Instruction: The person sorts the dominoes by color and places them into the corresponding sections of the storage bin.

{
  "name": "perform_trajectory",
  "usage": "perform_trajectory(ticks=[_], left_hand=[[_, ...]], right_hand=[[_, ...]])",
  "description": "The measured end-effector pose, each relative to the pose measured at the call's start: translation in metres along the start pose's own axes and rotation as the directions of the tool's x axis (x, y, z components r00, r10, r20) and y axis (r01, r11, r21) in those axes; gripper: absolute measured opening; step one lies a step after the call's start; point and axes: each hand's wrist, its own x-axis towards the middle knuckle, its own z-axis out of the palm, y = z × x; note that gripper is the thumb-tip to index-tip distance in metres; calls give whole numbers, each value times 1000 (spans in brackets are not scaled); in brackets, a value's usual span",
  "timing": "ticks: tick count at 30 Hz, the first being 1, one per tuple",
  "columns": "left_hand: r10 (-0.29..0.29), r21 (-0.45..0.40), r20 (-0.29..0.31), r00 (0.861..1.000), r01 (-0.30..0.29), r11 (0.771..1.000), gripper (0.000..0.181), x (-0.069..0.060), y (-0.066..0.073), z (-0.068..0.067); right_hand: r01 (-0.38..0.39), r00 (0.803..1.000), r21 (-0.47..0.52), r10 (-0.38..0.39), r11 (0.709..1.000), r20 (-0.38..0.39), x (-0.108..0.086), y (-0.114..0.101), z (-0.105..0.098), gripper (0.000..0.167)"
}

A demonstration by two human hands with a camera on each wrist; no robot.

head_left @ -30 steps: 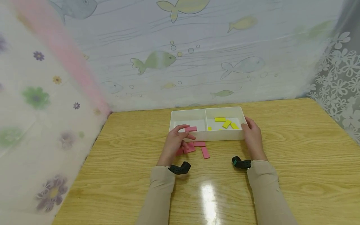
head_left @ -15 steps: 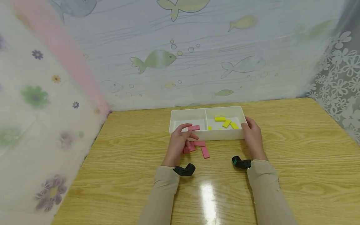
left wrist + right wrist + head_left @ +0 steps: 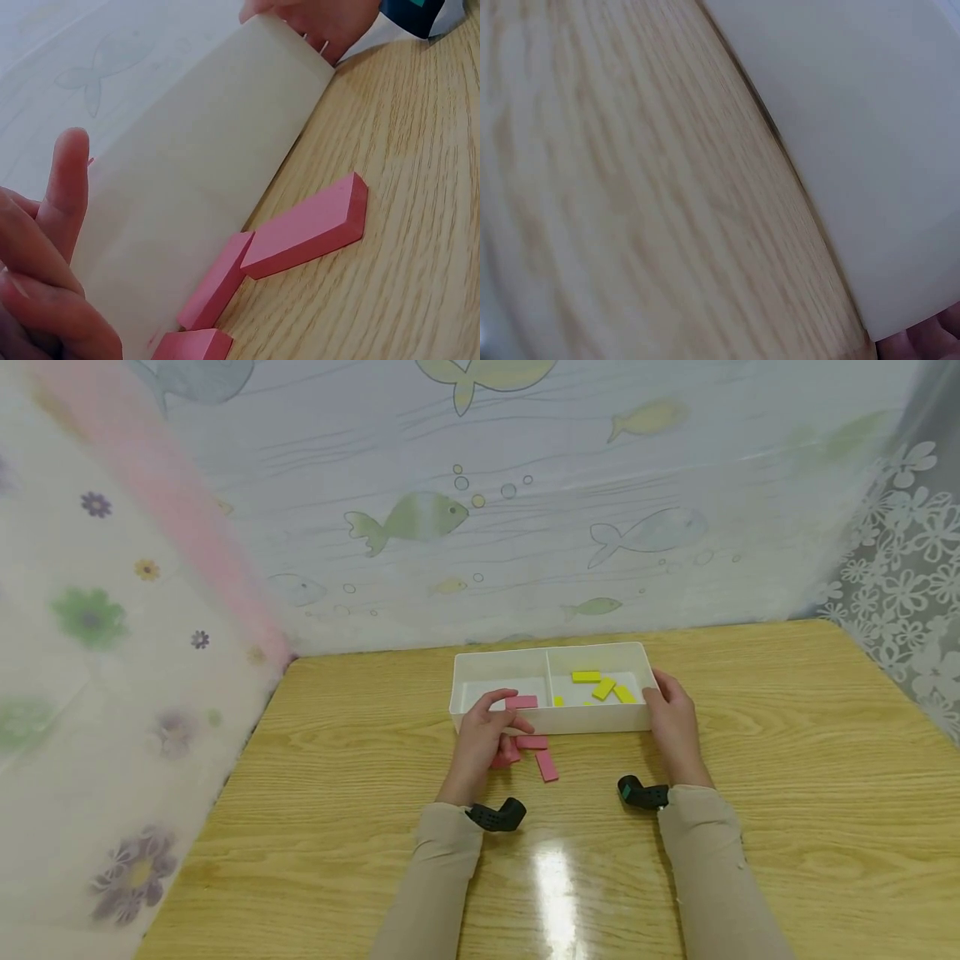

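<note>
A white two-compartment box (image 3: 592, 720) stands on the table. My left hand (image 3: 477, 743) is over its front wall at the left compartment, pinching a pink block (image 3: 522, 702) near the index fingertip; the left wrist view mostly hides that block. My right hand (image 3: 675, 731) grips the box's right end, thumb at the rim and fingers along the outside. In front of the box lie several more pink blocks, one tilted outward (image 3: 547, 766) and one along the wall (image 3: 532, 742); another is partly covered by the left hand. Yellow blocks (image 3: 603, 688) lie in the right compartment.
The wooden table (image 3: 337, 793) meets a patterned wall covering (image 3: 375, 593) behind the box. Both wrists carry black camera mounts (image 3: 498, 816). A divider (image 3: 550, 678) separates the compartments.
My left hand has shifted slightly to the right along the box's front wall, and the pink block has moved with it. The right hand and the box have stayed nearly still.
</note>
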Motion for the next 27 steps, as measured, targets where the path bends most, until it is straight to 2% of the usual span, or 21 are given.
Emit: perform_trajectory(ticks=[4,10,16,21,27], left_hand=[[-4,-38,21,1000,4,999,31,7,-12,-2],[12,-47,25,1000,-10,999,29,9,-15,-2],[25,-30,36,999,-24,999,30,8,-15,-2],[30,-12,73,997,-29,1000,33,7,-14,-4],[6,-14,115,993,-4,1000,34,-2,-3,-3]], right_hand=[[-4,1000,0,4,1000,5,0,-1,0,48],[-7,1000,-7,7,1000,14,0,-2,-1,48],[-6,1000,-10,6,1000,10,1,-3,0,48],[1,1000,-20,0,1000,9,2,-2,0,49],[-13,1000,-33,13,999,5,2,0,0,49]])
